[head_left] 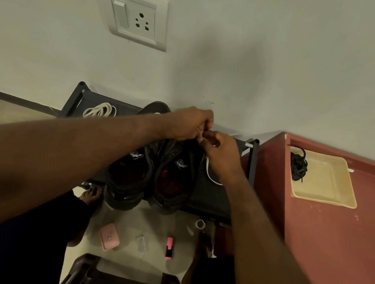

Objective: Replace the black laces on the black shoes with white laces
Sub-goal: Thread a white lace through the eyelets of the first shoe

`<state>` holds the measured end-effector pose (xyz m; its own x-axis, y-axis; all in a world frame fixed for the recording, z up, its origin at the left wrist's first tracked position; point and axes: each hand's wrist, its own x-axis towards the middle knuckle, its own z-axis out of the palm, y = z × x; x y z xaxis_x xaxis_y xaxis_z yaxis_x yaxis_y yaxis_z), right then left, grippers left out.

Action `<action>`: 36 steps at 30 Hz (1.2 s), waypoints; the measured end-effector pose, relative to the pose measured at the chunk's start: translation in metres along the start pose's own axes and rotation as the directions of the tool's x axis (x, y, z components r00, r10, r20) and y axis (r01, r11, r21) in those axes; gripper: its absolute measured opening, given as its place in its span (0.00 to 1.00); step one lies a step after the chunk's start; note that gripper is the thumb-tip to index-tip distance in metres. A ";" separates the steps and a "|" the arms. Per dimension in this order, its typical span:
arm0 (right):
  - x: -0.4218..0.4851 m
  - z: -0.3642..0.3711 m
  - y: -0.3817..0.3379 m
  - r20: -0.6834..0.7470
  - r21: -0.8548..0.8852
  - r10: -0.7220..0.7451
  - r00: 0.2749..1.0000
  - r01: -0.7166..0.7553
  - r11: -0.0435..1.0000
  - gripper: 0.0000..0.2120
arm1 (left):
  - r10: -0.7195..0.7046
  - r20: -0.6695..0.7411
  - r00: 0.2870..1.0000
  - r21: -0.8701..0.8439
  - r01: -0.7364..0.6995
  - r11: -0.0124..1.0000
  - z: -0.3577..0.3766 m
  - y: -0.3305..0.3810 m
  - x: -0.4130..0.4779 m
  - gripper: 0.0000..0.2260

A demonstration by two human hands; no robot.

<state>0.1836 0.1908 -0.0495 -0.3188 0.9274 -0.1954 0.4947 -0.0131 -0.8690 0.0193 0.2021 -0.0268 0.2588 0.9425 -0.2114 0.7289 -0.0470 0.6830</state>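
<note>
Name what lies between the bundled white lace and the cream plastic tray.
Head view: the left hand and right hand, pinching a white lace over the black shoes, then the rack's end post.

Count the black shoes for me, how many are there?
2. The left shoe and the right shoe stand side by side on the dark rack. The arms may hide more.

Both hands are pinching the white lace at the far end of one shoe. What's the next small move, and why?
Probably pull the pinched end through the eyelet and draw up slack. Left hand and right hand both pinch the white lace over the shoe, and a loose length trails beside it. The eyelet itself is hidden by the hands.
</note>
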 end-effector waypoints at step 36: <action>0.012 -0.012 0.004 0.190 0.388 0.311 0.931 -0.362 0.847 0.03 | -0.634 -0.346 0.691 -0.341 0.537 0.771 0.078 0.034 -0.044 0.04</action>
<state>0.1916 0.2064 -0.0496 -0.2968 0.7885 -0.5387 0.2210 -0.4921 -0.8420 0.0816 0.1334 -0.0488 -0.5031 0.7958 -0.3372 0.4850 0.5829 0.6519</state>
